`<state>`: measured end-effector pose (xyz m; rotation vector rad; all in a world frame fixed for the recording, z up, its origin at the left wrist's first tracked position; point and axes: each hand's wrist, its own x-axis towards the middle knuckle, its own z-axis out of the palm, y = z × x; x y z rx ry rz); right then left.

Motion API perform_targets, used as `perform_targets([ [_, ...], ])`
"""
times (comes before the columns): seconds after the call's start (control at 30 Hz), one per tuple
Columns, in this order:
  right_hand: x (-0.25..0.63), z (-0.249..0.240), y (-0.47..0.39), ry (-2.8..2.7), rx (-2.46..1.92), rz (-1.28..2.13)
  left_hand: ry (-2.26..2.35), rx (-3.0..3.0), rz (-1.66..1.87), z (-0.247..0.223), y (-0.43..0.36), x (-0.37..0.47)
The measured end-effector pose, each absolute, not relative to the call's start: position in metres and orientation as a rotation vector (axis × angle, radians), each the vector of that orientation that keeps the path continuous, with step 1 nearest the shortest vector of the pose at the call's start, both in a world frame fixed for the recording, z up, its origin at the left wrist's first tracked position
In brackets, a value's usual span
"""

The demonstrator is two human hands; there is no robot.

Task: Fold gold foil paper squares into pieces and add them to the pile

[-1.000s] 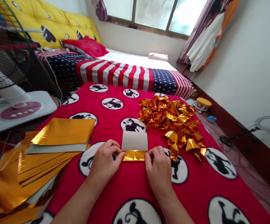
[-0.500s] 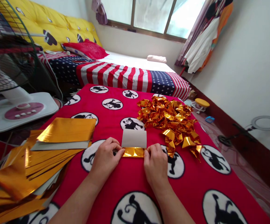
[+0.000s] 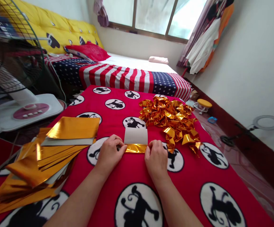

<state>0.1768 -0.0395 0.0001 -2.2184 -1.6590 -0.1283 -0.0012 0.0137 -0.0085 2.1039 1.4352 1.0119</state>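
A sheet of gold foil paper point(image 3: 136, 136) lies grey side up on the red cloth, its near edge folded over into a shiny gold strip. My left hand point(image 3: 111, 152) is at the left end of that fold, thumb and fingertips closed on it. At the right end, the fingers of my right hand point(image 3: 157, 157) are likewise closed on the fold. Left of my hands lies a loose stack of flat gold foil sheets point(image 3: 74, 127), some showing grey backs. A heap of folded gold foil pieces point(image 3: 169, 113) sits beyond my right hand.
The red cloth point(image 3: 92, 195) has round white patches with black figures. A fan point(image 3: 30, 110) stands at the left. Behind is a bed with a flag-patterned cover point(image 3: 118, 77). On the floor at right are a yellow stool point(image 3: 204, 103) and a ring-light stand point(image 3: 267, 123).
The whole view has shifted slightly. Both hands keep their places at the ends of the folded strip, and the fold looks much the same.
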Motion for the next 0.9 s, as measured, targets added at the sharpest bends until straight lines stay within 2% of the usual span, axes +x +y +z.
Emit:
perform_targets([
  [0.33, 0.181, -0.002, -0.041, -1.723, -2.140, -0.115, 1.421, 2.169, 0.930, -0.004, 0.014, -0.001],
  [0.6, 0.181, -0.001, -0.043, -1.719, -2.108, -0.101, 1.462, 2.254, 0.728, 0.005, 0.015, 0.008],
  [0.9, 0.163, 0.007, -0.048, -1.650, -2.203, -0.197, 1.546, 2.265, 0.747, 0.007, 0.004, 0.013],
])
